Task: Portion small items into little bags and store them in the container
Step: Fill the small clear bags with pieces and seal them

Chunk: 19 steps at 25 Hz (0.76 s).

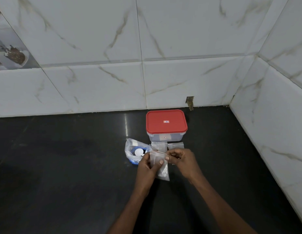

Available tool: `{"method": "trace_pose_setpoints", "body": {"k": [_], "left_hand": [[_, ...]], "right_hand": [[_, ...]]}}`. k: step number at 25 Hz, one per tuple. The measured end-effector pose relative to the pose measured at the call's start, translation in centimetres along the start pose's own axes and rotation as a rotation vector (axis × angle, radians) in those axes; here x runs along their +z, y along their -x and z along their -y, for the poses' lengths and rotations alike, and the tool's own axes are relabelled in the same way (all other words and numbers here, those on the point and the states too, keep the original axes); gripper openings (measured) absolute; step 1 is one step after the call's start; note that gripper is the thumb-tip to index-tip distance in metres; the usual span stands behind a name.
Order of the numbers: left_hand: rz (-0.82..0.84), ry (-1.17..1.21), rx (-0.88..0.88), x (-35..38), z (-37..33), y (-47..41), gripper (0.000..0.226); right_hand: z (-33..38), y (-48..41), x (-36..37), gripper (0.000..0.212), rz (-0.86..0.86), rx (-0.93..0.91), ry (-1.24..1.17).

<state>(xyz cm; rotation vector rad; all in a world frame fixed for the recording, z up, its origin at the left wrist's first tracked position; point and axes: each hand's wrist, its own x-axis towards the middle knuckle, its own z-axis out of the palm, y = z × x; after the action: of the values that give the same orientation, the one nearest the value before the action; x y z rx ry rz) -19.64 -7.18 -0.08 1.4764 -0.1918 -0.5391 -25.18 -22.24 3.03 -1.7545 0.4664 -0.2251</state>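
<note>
**Fig. 1.** A small clear bag (162, 171) is held above the dark surface (62, 157) by both hands. Its left side is gripped by the left hand (147, 164), with the thumb laid on the front. Its top edge is pinched by the curled fingers (167, 157) of the right hand (182, 159). Behind the hands, a container (165, 137) closed by a red lid (166, 121) is set near the tiled wall (96, 81). Two more flat bags (158, 146) lie just before it. A larger bag (130, 147) holding white and blue items is placed to the left.
</note>
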Motion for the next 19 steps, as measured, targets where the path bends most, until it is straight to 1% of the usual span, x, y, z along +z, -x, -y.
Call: {"method": "trace_pose_setpoints", "body": {"k": [3,7,9,11,12,14,16,18,19], "left_hand": [[0.104,0.048,-0.086,-0.6,-0.3,0.0,0.047],[0.171,0.022,-0.116,-0.7,-0.4,-0.7,0.047],[0.174,0.015,-0.115,-0.6,-0.8,-0.9,0.047],[0.174,-0.002,-0.107,-0.6,-1.1,-1.2,0.048],[0.171,-0.008,-0.106,-0.6,-1.1,-1.2,0.048],[0.154,-0.005,-0.095,-0.5,-1.1,-1.2,0.045],[0.156,0.032,-0.089,-0.3,-0.9,-0.9,0.037],[0.121,0.080,-0.102,0.0,-0.7,-0.6,0.019],[0.085,0.106,-0.117,0.0,-0.7,-0.5,0.015]], "right_hand": [[0.0,-0.7,-0.4,0.023,-0.036,0.035,-0.060],[0.0,-1.3,-0.2,0.034,-0.103,0.029,-0.017],[-0.4,-1.0,0.5,0.034,-0.181,0.045,-0.088],[-0.9,-0.6,1.1,0.030,-0.251,0.094,-0.231],[-1.1,-0.4,1.3,0.027,-0.256,0.122,-0.278],[-1.0,0.1,1.6,0.015,-0.185,0.147,-0.280],[-1.1,0.4,1.7,0.003,-0.138,0.146,-0.233],[-1.5,0.4,1.4,0.008,-0.164,0.147,-0.218],[-1.5,0.4,1.3,0.012,-0.166,0.160,-0.233]]}}
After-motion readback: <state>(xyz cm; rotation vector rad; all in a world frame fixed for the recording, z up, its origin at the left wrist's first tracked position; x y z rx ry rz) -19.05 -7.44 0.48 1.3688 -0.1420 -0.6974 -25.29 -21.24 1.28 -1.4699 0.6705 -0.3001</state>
